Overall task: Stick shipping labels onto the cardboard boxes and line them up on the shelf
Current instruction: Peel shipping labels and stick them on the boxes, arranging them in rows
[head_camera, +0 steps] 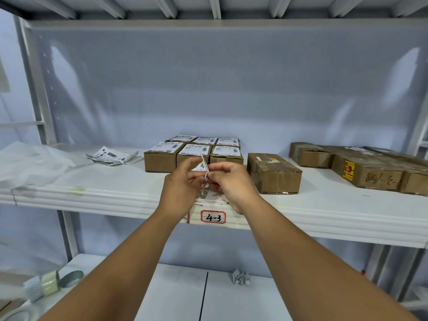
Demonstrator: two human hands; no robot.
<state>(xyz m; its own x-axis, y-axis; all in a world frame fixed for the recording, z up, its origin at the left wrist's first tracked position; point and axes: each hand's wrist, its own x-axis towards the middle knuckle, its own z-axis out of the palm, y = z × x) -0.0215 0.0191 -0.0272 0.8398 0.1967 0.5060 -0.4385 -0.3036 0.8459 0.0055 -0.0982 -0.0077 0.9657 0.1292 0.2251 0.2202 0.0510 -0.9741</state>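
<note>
A: Where are the hands rn?
B: Center of frame, both up over the front edge of the shelf (pixel 115 193). Left hand (pixel 180 186) and right hand (pixel 234 186) meet w/ a shipping label (pixel 202 168) between them.
A: Grip?
B: Left fingers (pixel 193 163) curl round the label's left side. Right fingers (pixel 221 167) curl in too and pinch its lower right edge. Looks like a bit of backing curls away at the pinch, but it's too small to say for sure.
A: Label on a box?
B: No, it's in the air, tilted, printed side partly toward the camera, in front of the labelled boxes (pixel 193 150).
A: How do those sit?
B: Six, packed touching in a block, two rows of three, just above the hands, each w/ a white label on top.
A: Other boxes?
B: One plain box (pixel 274 174) just right of the right hand, apart from the block, brown taped top. More boxes (pixel 361 169) bunched at the right edge; one has a yellow-and-red sticker (pixel 349 170) and handwriting on its front.
A: Left side?
B: Loose label sheets (pixel 108 156) in a small pile left of the block, then crumpled clear plastic (pixel 27 165) at far left.
A: Anything else?
B: Tag reading "4-3" (pixel 213 216) on the shelf's front lip under the hands. On the lower shelf (pixel 176 293): tape rolls (pixel 53 281) lower left, a crumpled paper scrap (pixel 240 277) lower center.
</note>
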